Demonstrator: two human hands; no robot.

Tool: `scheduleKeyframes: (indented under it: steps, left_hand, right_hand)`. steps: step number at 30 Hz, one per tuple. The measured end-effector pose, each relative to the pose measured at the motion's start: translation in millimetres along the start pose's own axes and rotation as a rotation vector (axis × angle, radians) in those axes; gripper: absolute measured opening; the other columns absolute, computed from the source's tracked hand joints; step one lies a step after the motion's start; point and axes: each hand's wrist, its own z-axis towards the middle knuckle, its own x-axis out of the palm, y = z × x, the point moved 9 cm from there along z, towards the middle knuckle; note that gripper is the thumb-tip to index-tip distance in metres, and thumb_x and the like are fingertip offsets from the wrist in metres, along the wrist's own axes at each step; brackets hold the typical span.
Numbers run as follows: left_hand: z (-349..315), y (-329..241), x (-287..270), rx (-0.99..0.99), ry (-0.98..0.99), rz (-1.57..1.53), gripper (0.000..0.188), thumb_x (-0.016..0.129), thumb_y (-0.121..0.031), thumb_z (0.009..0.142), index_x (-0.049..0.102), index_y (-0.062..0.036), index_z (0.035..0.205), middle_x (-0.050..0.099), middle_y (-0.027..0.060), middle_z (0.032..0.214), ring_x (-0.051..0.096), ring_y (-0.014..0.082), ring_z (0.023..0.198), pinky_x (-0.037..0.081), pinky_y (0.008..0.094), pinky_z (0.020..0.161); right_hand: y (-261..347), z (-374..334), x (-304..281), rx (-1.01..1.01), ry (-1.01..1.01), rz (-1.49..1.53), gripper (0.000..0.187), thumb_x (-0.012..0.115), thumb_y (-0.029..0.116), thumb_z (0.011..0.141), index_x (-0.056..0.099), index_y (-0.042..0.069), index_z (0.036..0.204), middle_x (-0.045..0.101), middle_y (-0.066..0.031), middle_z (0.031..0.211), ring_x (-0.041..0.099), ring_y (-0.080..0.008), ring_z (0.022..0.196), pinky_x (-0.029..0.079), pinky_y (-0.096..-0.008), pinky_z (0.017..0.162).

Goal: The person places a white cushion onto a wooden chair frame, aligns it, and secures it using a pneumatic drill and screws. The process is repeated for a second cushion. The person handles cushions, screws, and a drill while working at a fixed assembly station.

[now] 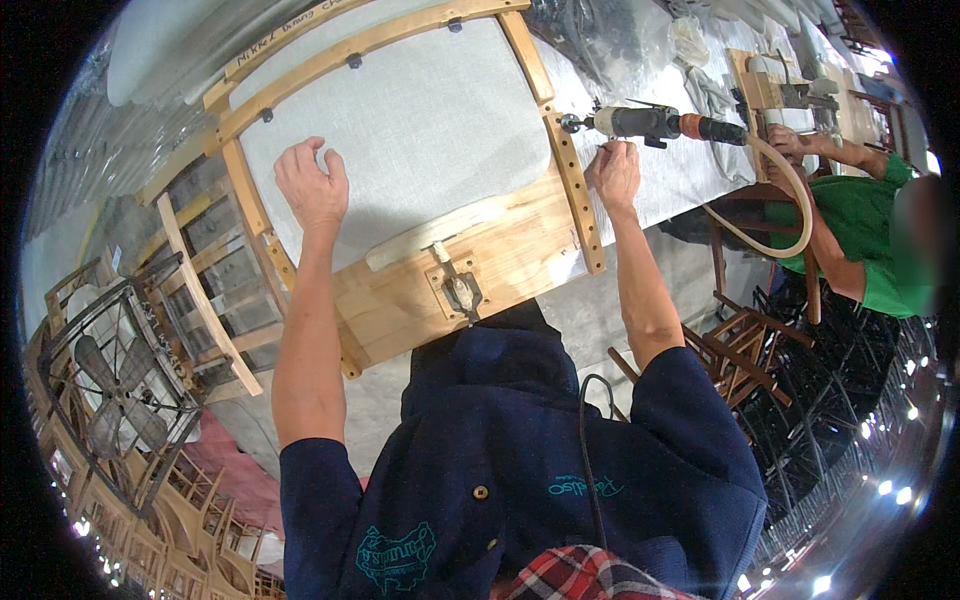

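Observation:
My left hand hovers over the left part of a pale grey-white sheet, its fingers loosely curved, the thumb apart and nothing visible in it. Just beyond the right rail of the wooden jig, my right hand has its fingers drawn together; what they hold, if anything, is too small to make out. Right beside those fingertips lies an air drill with an orange band and a beige hose. A curved pale wood strip rests on the jig near a metal toggle clamp.
A co-worker in a green shirt works at another wooden fixture on the right. Dark wooden chair frames stand below there. To the left are a large fan and a slatted wooden rack. Plastic wrapping lies at the back.

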Motion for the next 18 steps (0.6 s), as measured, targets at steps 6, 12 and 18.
scheduleKeyframes:
  steps: [6, 12, 18]
  left_hand:
    - [1.6, -0.6, -0.1, -0.015, 0.02, 0.011, 0.023, 0.065, -0.019, 0.086, 0.067, -0.0077, 0.106, 0.063, 0.0125, 0.104, 0.055, 0.0343, 0.108, 0.042, 0.0481, 0.098]
    - [0.7, -1.1, -2.4, 0.006, 0.006, 0.018, 0.024, 0.065, -0.018, 0.086, 0.068, -0.007, 0.107, 0.063, 0.0124, 0.104, 0.055, 0.0342, 0.107, 0.042, 0.0477, 0.098]
    - [0.5, -0.6, -1.5, 0.015, -0.012, -0.024, 0.024, 0.065, -0.018, 0.085, 0.067, -0.0081, 0.106, 0.063, 0.012, 0.105, 0.055, 0.0336, 0.107, 0.042, 0.0481, 0.097]
  right_hand:
    - [-12.3, -5.7, 9.5, 0.035, 0.102, 0.09, 0.014, 0.066, 0.013, 0.092, 0.067, 0.004, 0.103, 0.066, -0.0185, 0.093, 0.066, -0.0381, 0.085, 0.053, -0.0475, 0.077]
    - [-13.9, 0.0, 3.5, 0.056, 0.067, 0.117, 0.014, 0.064, 0.012, 0.091, 0.066, 0.001, 0.1, 0.066, -0.0235, 0.09, 0.065, -0.0445, 0.083, 0.052, -0.0537, 0.075]
    - [-61.1, 22.0, 7.5, 0.259, 0.046, 0.028, 0.017, 0.064, 0.014, 0.09, 0.067, -0.002, 0.095, 0.068, -0.0266, 0.088, 0.067, -0.0461, 0.085, 0.052, -0.0534, 0.075]
